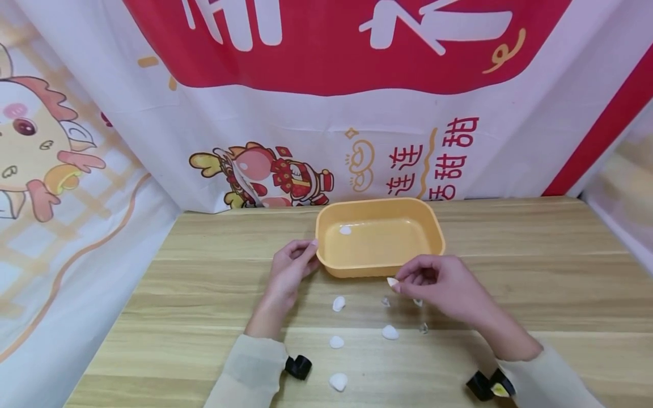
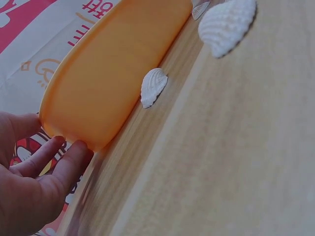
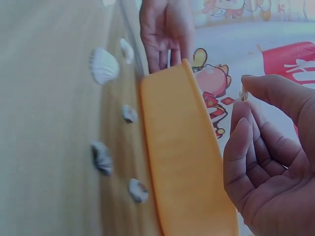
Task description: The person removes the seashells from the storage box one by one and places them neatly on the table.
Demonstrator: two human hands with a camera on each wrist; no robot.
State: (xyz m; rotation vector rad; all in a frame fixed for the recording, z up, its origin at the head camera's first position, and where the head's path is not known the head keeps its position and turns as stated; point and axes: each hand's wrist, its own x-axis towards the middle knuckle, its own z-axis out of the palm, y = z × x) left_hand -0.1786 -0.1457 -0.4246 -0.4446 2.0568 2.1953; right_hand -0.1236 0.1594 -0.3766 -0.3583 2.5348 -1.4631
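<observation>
An orange plastic basin [image 1: 380, 270] stands on the wooden table with one white seashell [image 1: 345, 230] inside. At its left end my left hand [image 1: 294, 266] holds the wall, thumb at the rim and fingers against the outside. My right hand [image 1: 441, 283] pinches a small pale seashell [image 1: 392, 281] between thumb and fingertip, just in front of the basin's near rim. In the right wrist view this held seashell [image 3: 243, 93] is seen edge-on above the curled fingers. Below the hand, a white seashell [image 1: 390, 332] lies on the table.
More white shells lie before the basin, among them one shell [image 1: 339, 304] near its front and another shell [image 1: 338, 381] closer to me. A small greyish shell [image 1: 423, 328] sits near the right hand. A printed cloth [image 1: 306, 113] hangs behind the table [image 1: 214, 306].
</observation>
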